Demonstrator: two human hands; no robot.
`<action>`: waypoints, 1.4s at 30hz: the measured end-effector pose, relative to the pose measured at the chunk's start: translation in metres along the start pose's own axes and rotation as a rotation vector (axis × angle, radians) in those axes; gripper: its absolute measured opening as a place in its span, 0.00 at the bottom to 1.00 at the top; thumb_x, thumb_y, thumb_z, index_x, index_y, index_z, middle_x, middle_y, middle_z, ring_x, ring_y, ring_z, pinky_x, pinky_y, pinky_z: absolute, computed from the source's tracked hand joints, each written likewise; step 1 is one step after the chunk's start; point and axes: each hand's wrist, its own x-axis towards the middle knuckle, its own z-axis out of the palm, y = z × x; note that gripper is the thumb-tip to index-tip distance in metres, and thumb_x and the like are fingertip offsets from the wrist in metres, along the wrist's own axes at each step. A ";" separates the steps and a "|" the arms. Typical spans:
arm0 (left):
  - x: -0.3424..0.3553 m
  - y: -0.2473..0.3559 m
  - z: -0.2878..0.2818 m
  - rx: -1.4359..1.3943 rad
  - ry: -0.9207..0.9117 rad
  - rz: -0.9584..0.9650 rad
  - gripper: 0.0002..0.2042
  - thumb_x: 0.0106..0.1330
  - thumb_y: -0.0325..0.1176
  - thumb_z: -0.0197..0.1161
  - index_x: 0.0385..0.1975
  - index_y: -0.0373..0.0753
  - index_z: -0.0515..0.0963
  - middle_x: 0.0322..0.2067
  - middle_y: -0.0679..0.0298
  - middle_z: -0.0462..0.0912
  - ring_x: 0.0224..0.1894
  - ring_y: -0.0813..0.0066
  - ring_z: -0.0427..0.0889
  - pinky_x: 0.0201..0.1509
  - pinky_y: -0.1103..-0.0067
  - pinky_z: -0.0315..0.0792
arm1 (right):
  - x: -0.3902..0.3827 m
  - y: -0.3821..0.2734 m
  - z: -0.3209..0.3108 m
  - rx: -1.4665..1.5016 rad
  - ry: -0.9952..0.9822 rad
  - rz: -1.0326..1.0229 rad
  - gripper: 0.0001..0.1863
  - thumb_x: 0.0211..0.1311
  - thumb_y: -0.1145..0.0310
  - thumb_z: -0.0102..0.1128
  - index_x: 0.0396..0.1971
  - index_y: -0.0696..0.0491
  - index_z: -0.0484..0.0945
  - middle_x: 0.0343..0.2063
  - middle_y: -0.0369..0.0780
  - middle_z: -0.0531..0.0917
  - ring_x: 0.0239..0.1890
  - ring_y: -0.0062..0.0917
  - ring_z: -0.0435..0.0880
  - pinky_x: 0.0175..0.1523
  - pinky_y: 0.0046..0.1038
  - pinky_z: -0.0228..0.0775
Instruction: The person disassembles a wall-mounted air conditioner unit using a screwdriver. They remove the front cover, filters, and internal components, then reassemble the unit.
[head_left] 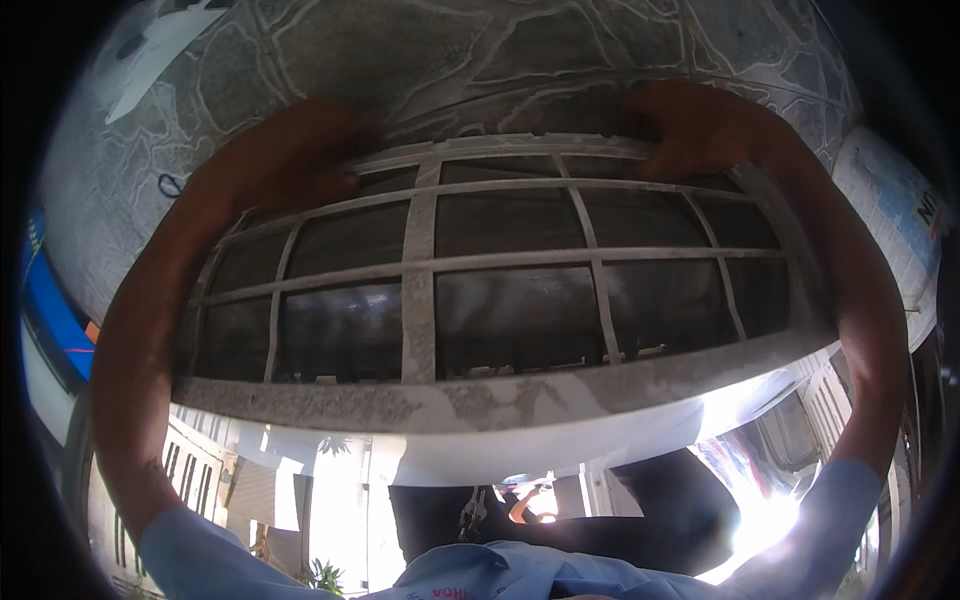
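- The pale grid frame (420, 225) spans the middle of your view, between your two forearms and in front of your chest; its bars are stained, and dark panes or gaps show between them.
- Your left hand (310, 150) is at the frame's far left corner, thumb and fingers parted, the thumb reaching over the grid; shadow and blur hide the fingertips, so you cannot tell whether it grips.
- Your right hand (695, 130) is at the frame's far right corner, also with thumb and fingers parted around the edge; its hold is likewise too dark to judge.
- Along the frame's near edge, you have a smooth white surface (480, 450) catching bright light.
- Beyond the frame lies a grey floor (440, 50) patterned with pale, irregular lines.
- Left of the frame, you see a small dark loop (171, 185) on that floor, a blue object (52, 310) farther out, and a white flat piece (165, 65) toward the far left.
- Right of the frame, past your forearm, stands a white container (885, 215) with a blue patch.
- Nearest your body, below the frame, shows your light-blue shirt (500, 572).
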 end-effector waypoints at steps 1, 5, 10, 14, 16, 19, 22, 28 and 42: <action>0.001 -0.003 0.003 0.011 0.020 0.035 0.25 0.67 0.40 0.68 0.62 0.40 0.76 0.59 0.55 0.78 0.64 0.56 0.75 0.70 0.62 0.70 | 0.009 0.018 0.014 -0.058 0.063 -0.035 0.35 0.54 0.53 0.70 0.61 0.55 0.76 0.53 0.48 0.81 0.59 0.42 0.80 0.64 0.42 0.73; -0.005 0.018 0.001 -0.085 0.074 0.056 0.25 0.65 0.42 0.68 0.61 0.39 0.78 0.56 0.51 0.80 0.61 0.53 0.78 0.67 0.62 0.72 | 0.001 0.046 0.037 -0.204 0.237 -0.149 0.37 0.55 0.53 0.68 0.63 0.56 0.73 0.55 0.48 0.80 0.60 0.43 0.79 0.65 0.42 0.72; 0.014 0.040 -0.026 -0.166 -0.259 -0.325 0.29 0.61 0.36 0.69 0.65 0.42 0.74 0.64 0.53 0.77 0.67 0.55 0.74 0.73 0.62 0.67 | 0.022 0.031 0.038 -0.181 0.258 -0.115 0.35 0.56 0.56 0.66 0.64 0.55 0.74 0.57 0.49 0.80 0.63 0.44 0.78 0.68 0.43 0.71; -0.018 0.033 -0.023 -0.281 -0.151 -0.299 0.30 0.59 0.35 0.69 0.64 0.41 0.75 0.64 0.52 0.77 0.66 0.55 0.76 0.71 0.62 0.69 | -0.001 0.012 0.030 -0.142 0.192 -0.094 0.34 0.53 0.58 0.66 0.63 0.53 0.75 0.56 0.49 0.81 0.64 0.44 0.78 0.69 0.43 0.70; -0.034 0.061 -0.038 -0.299 -0.067 -0.326 0.29 0.58 0.33 0.69 0.63 0.40 0.75 0.63 0.53 0.77 0.66 0.56 0.76 0.71 0.62 0.70 | -0.032 0.014 0.039 -0.141 0.241 -0.072 0.35 0.51 0.59 0.67 0.62 0.54 0.76 0.54 0.49 0.82 0.61 0.44 0.80 0.67 0.43 0.72; -0.068 0.095 -0.046 -0.318 0.057 -0.359 0.28 0.57 0.30 0.70 0.61 0.39 0.77 0.60 0.55 0.79 0.65 0.58 0.77 0.69 0.64 0.70 | -0.082 0.012 0.050 -0.037 0.277 -0.112 0.35 0.50 0.59 0.69 0.60 0.54 0.77 0.50 0.49 0.84 0.56 0.45 0.82 0.62 0.43 0.74; -0.085 0.113 -0.052 -0.436 0.108 -0.284 0.25 0.57 0.29 0.71 0.57 0.37 0.77 0.53 0.56 0.83 0.58 0.61 0.82 0.64 0.65 0.74 | -0.115 0.024 0.072 -0.002 0.447 -0.204 0.35 0.49 0.56 0.72 0.59 0.55 0.77 0.47 0.49 0.85 0.51 0.45 0.84 0.58 0.42 0.76; -0.107 0.136 -0.044 -0.598 0.159 -0.312 0.29 0.52 0.20 0.69 0.59 0.36 0.77 0.53 0.59 0.82 0.59 0.68 0.79 0.66 0.72 0.71 | -0.153 0.011 0.107 0.337 0.536 -0.125 0.32 0.48 0.55 0.80 0.51 0.55 0.83 0.40 0.47 0.87 0.47 0.39 0.86 0.54 0.39 0.77; -0.131 0.155 -0.020 -0.424 0.366 -0.350 0.29 0.52 0.21 0.65 0.60 0.37 0.77 0.56 0.56 0.81 0.61 0.61 0.76 0.69 0.68 0.65 | -0.207 -0.002 0.124 0.569 0.439 0.025 0.30 0.54 0.62 0.76 0.58 0.52 0.79 0.37 0.42 0.87 0.38 0.33 0.87 0.44 0.34 0.78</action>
